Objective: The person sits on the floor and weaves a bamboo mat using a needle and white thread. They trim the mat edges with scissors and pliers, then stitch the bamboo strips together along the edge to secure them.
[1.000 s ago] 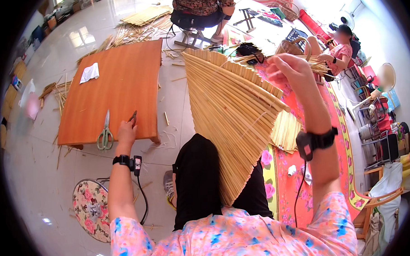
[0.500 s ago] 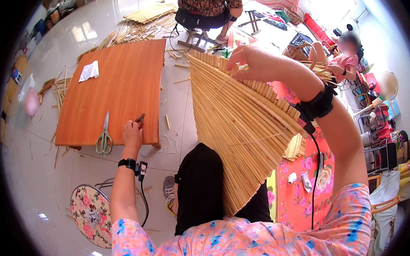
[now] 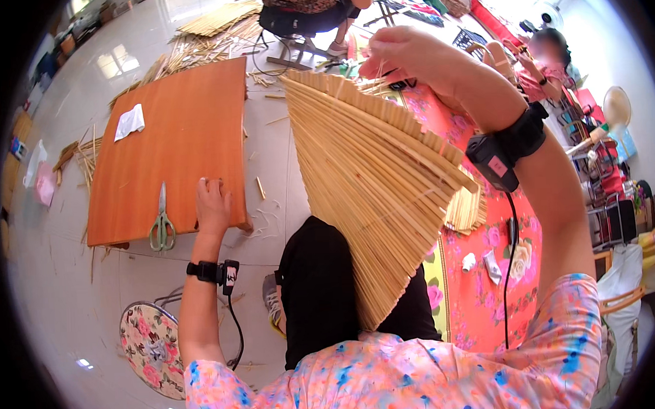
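Note:
A fan-shaped mat of pale straw stalks (image 3: 363, 196), bound side by side, leans across my lap, its point between my knees. My right hand (image 3: 416, 61) is raised just beyond its upper edge, fingers pinched together on what looks like a thin pale thread (image 3: 379, 68). My left hand (image 3: 213, 205) rests palm down on the near right corner of the orange wooden table (image 3: 173, 130), fingers stretched out and slightly apart. The small dark hand tool is out of sight, possibly under that hand. Left of it, green-handled scissors (image 3: 162, 221) lie over the table's near edge.
A white cloth (image 3: 129, 122) lies on the table. Beside my left arm stands a round floral stool (image 3: 151, 348). Red floral cloth (image 3: 482, 300) spreads on my right with another straw piece (image 3: 466, 208). Loose stalks (image 3: 192, 54) litter the floor; two people sit farther off.
My left hand has slid forward over the dark tool, which no longer shows. My right hand has lifted away from the mat's upper edge. The view has shifted slightly.

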A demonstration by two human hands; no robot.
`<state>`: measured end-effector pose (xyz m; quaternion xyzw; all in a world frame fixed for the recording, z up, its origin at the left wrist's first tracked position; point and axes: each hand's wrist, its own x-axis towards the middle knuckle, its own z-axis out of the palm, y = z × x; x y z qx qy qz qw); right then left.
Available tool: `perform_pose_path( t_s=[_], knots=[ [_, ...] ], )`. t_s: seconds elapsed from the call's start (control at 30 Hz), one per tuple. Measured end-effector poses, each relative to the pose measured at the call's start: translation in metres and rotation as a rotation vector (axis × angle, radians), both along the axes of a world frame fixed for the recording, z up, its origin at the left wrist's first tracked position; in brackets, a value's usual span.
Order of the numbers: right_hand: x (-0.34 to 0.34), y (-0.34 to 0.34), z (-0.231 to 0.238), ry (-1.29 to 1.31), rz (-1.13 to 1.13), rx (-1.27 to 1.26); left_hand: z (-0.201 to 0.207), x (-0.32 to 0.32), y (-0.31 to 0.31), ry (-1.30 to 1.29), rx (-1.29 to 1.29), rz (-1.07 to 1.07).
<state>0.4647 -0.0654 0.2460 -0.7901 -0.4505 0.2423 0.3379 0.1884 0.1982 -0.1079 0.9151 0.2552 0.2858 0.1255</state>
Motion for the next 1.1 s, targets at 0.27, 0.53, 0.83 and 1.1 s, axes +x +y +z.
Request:
perform_pose_path(
  t_s=[0.27,0.53,0.83,1.1],
  knots=[
    [0.064,-0.144,-0.061,0.84,-0.369,0.665,0.231,0.02,-0.167,-0.32,-0.537,-0.703],
    [-0.003,-0.22,-0.15,-0.867,-0.915,-0.334,0.251,0.047,-0.246,-0.45,-0.33,-0.667],
    [-0.122,-0.164,-0.084,-0.711,-0.65,0.628,0.273,0.053,-0.234,-0.23,-0.666,-0.772],
    [-0.172,-0.155,-0.083,-0.767,-0.475,0.784,0.272,0.026,-0.199,-0.23,-0.973,-0.914]
  ],
)
